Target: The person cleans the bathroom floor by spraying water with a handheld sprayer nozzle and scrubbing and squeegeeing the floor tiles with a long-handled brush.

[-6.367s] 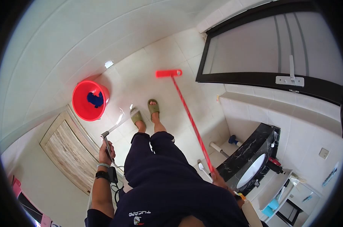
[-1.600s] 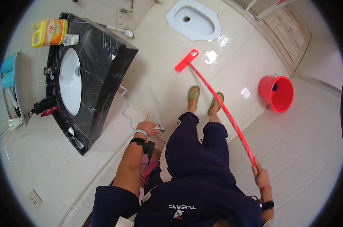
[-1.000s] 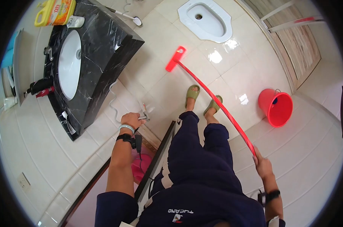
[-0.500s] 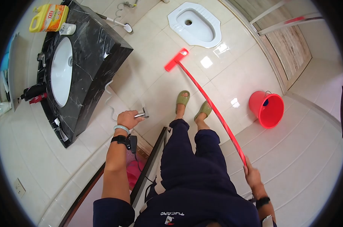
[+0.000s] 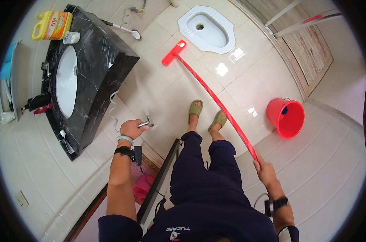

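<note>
My left hand [image 5: 130, 129] is closed around a silver handheld spray nozzle [image 5: 145, 122], held out over the tiles beside the vanity. A pale coiled hose [image 5: 112, 108] runs near it, and a faint whitish streak shows above the nozzle head. My right hand [image 5: 266, 170] grips the upper end of a red long-handled floor brush [image 5: 209, 92]. Its flat red head [image 5: 174, 53] rests on the floor left of the squat toilet [image 5: 209, 30]; the underside is hidden. The red handle passes in front of my right green slipper [image 5: 219, 119].
At left stands a black marble vanity [image 5: 106, 52] with a white basin [image 5: 66, 80] and a yellow detergent jug [image 5: 52, 26]. A white-handled brush [image 5: 135, 34] lies behind it. A red bucket [image 5: 285, 117] stands at right. Glossy tiles reflect light near the toilet.
The brush head has moved left and slightly away from me across the tiles. My right hand has shifted a little forward and left. My left hand still holds the nozzle, slightly further left.
</note>
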A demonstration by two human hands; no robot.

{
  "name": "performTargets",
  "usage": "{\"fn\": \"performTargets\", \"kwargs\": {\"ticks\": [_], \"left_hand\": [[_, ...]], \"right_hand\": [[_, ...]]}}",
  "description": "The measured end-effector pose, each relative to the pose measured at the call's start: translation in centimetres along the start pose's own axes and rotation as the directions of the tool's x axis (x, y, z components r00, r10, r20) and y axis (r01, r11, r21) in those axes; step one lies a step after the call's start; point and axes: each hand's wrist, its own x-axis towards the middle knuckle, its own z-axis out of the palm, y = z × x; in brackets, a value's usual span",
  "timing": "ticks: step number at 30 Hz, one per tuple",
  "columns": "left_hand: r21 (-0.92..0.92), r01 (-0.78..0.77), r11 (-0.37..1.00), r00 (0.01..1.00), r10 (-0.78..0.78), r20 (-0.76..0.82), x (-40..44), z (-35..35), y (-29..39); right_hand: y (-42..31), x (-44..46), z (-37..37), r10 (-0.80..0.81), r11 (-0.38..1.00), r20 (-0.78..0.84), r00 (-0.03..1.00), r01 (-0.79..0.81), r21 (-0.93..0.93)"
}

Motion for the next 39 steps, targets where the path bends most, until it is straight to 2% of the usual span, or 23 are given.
{"fn": "performTargets", "kwargs": {"ticks": [4, 6, 8, 11, 14, 16, 19, 22, 23, 28, 31, 33, 34, 36, 39], "left_hand": [[-0.017, 0.067, 0.998, 0.998, -0.067, -0.010, 2.6, 0.6, -0.3], [-0.049, 0.071, 0.996, 0.997, -0.072, -0.016, 3.8, 0.7, -0.1], [-0.077, 0.079, 0.994, 0.996, -0.081, -0.022, 5.1, 0.7, 0.0], [-0.114, 0.041, 0.993, 0.998, -0.047, -0.048, 6.9, 1.5, 0.7], [-0.138, -0.024, 0.990, 1.000, 0.021, -0.019, 8.9, 2.4, 1.7], [-0.094, -0.098, 0.991, 0.995, 0.099, 0.001, 10.3, 3.5, 2.0], [-0.124, -0.094, 0.988, 0.996, 0.093, -0.017, 12.2, 5.0, 1.3], [-0.175, -0.038, 0.984, 0.999, 0.034, -0.024, 13.5, 5.3, 0.2], [-0.125, -0.042, 0.991, 0.999, 0.040, -0.024, 14.0, 5.1, -0.2], [-0.198, 0.034, 0.980, 0.998, -0.044, -0.045, 15.5, 3.7, -1.7], [-0.197, 0.028, 0.980, 0.997, -0.041, -0.063, 16.2, 2.9, -1.6], [-0.252, 0.017, 0.968, 0.994, -0.045, -0.104, 16.7, 2.7, -1.8], [-0.252, 0.017, 0.968, 0.993, -0.047, -0.112, 16.9, 2.6, -1.9], [-0.364, -0.025, 0.931, 0.996, -0.008, -0.089, 17.2, 2.4, -1.8], [-0.370, -0.059, 0.927, 0.995, 0.025, -0.094, 17.7, 2.2, -1.6]], "right_hand": [[5.2, -11.4, 1.9, 0.167, 0.985, 0.056, 0.984, -0.168, 0.026], [5.9, -16.2, 2.2, 0.291, 0.957, 0.109, 0.951, -0.290, -0.023], [7.4, -20.5, 2.9, 0.397, 0.914, 0.154, 0.905, -0.404, 0.021], [5.2, -21.8, 2.0, 0.458, 0.868, 0.168, 0.873, -0.480, 0.130], [4.2, -20.4, 2.1, 0.528, 0.812, 0.220, 0.821, -0.563, 0.152], [5.0, -19.6, 3.1, 0.520, 0.824, 0.217, 0.826, -0.552, 0.129], [5.7, -18.6, 4.0, 0.470, 0.854, 0.220, 0.855, -0.504, 0.133], [6.8, -18.4, 5.2, 0.451, 0.866, 0.233, 0.861, -0.486, 0.119], [7.6, -18.9, 5.8, 0.437, 0.875, 0.214, 0.874, -0.468, 0.126], [6.1, -17.8, 5.1, 0.419, 0.892, 0.163, 0.893, -0.439, 0.107], [7.4, -18.8, 5.9, 0.332, 0.925, 0.163, 0.929, -0.354, 0.134], [7.5, -18.7, 6.6, 0.208, 0.964, 0.021, 0.978, -0.208, 0.165], [7.6, -18.6, 6.9, 0.202, 0.965, 0.016, 0.979, -0.202, 0.166], [7.6, -18.6, 7.0, 0.191, 0.967, -0.011, 0.982, -0.186, 0.174], [7.6, -18.5, 7.0, 0.229, 0.960, 0.035, 0.973, -0.231, 0.158]]}}
